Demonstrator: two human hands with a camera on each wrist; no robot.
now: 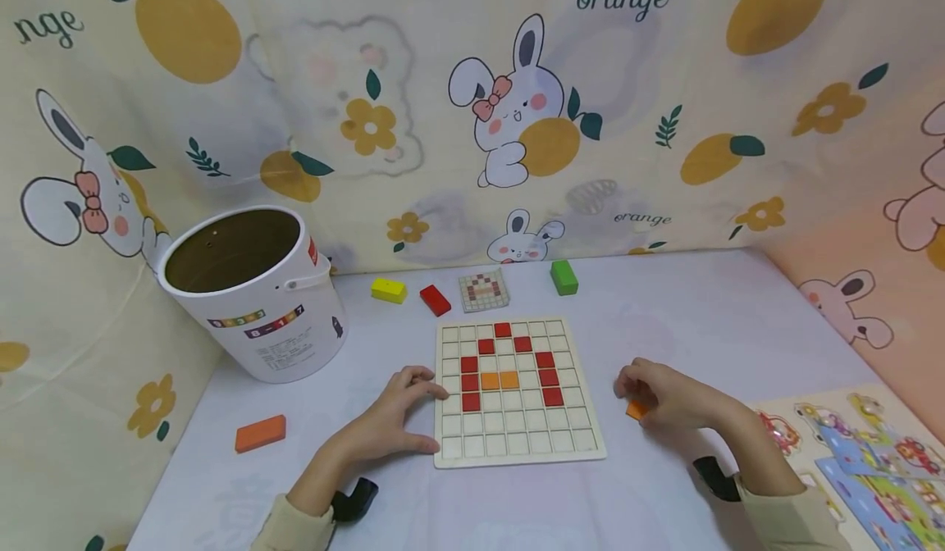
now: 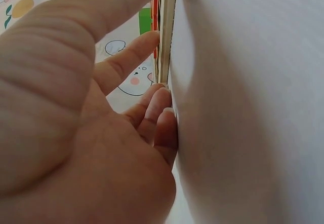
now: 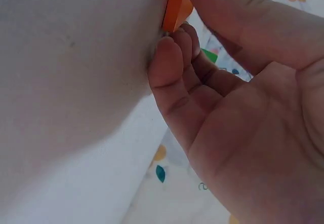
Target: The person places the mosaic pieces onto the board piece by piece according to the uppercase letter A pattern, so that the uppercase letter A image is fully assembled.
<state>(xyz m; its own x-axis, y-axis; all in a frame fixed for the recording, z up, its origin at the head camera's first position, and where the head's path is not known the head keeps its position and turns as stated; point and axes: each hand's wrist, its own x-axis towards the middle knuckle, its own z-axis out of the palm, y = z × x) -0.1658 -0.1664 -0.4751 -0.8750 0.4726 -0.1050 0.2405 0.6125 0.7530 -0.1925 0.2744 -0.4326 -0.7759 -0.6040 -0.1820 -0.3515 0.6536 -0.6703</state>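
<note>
A white grid board (image 1: 518,441) lies flat on the table, with several red tiles (image 1: 470,383) in an arch shape and two orange tiles (image 1: 499,380) side by side inside it. My left hand (image 1: 385,420) rests at the board's left side, fingertips on the edge and thumb by the lower left corner. In the left wrist view the fingers reach along the board's edge (image 2: 167,31). Right of the board, my right hand (image 1: 668,395) pinches a small orange tile (image 1: 635,409) low over the table. The right wrist view shows that orange tile (image 3: 178,8) between thumb and fingers.
Behind the board lie a yellow block (image 1: 389,290), a red block (image 1: 435,299), a small pattern card (image 1: 483,290) and a green block (image 1: 564,278). A white bucket (image 1: 295,342) stands back left, an orange block (image 1: 260,434) in front of it. Picture puzzle boards (image 1: 871,444) lie right.
</note>
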